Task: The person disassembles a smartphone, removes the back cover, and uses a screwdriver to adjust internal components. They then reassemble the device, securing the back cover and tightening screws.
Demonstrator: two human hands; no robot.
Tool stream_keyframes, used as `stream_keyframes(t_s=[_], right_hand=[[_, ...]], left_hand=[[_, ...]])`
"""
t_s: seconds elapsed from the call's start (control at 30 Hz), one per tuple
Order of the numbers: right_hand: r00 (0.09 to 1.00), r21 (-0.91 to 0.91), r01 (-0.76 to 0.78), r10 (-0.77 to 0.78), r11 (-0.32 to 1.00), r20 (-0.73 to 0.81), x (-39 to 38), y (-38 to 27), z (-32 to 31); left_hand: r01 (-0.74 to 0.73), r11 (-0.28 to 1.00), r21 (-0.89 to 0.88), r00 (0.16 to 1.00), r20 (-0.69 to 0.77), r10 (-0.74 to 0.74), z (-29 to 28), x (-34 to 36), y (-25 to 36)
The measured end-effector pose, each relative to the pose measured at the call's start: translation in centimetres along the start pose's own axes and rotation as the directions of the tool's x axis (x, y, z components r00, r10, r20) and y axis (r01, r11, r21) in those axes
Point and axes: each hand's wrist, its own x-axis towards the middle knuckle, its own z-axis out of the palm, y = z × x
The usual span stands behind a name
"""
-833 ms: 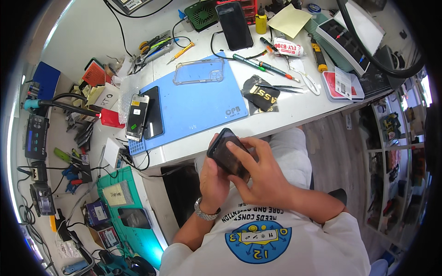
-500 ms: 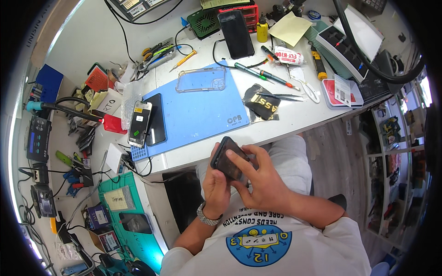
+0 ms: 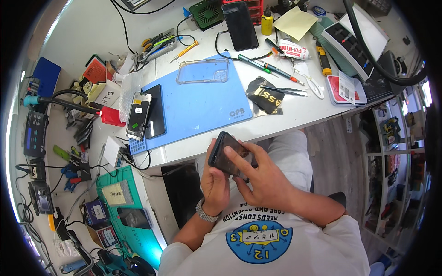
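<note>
Below desk edge (image 3: 276, 126), left hand (image 3: 215, 184) fingers wrapped round dark phone (image 3: 230, 156), right hand (image 3: 264, 177) fingers spread across it

On my white bench (image 3: 294, 120) lies a blue work mat (image 3: 202, 108). A clear phone case (image 3: 202, 71) rests on the mat's far edge. Two phones (image 3: 146, 115) sit side by side at its left edge. A black phone (image 3: 240, 25) stands beyond the mat. Just right of the mat I note tweezers (image 3: 285, 90), a black pouch (image 3: 266, 97) and screwdrivers (image 3: 261, 65).
</note>
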Motion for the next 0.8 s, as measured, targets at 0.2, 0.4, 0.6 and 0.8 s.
stream_keyframes(t_s=[0.2, 0.4, 0.6, 0.8], right_hand=[[0.998, 0.006, -0.027, 0.026, 1.000, 0.052, 0.0, -0.3, 0.3], [0.997, 0.028, -0.024, 0.022, 0.999, 0.072, -0.2, -0.3, 0.3], [0.996, -0.028, -0.030, 0.032, 0.999, 0.083, -0.1, -0.9, -0.4], [0.997, -0.100, -0.038, 0.044, 0.994, 0.065, 0.1, -1.2, -0.8]], left_hand=[[-0.033, 0.999, -0.017, 0.999, -0.004, 0.033, 0.1, 0.0, 0.0], [-0.034, 0.996, 0.082, 0.999, 0.004, 0.034, -0.5, -0.2, -0.1], [-0.035, 0.999, 0.022, 0.999, -0.019, 0.036, -0.2, -0.4, 0.3], [-0.050, 0.985, 0.164, 0.998, -0.028, 0.056, -0.9, -1.0, -0.2]])
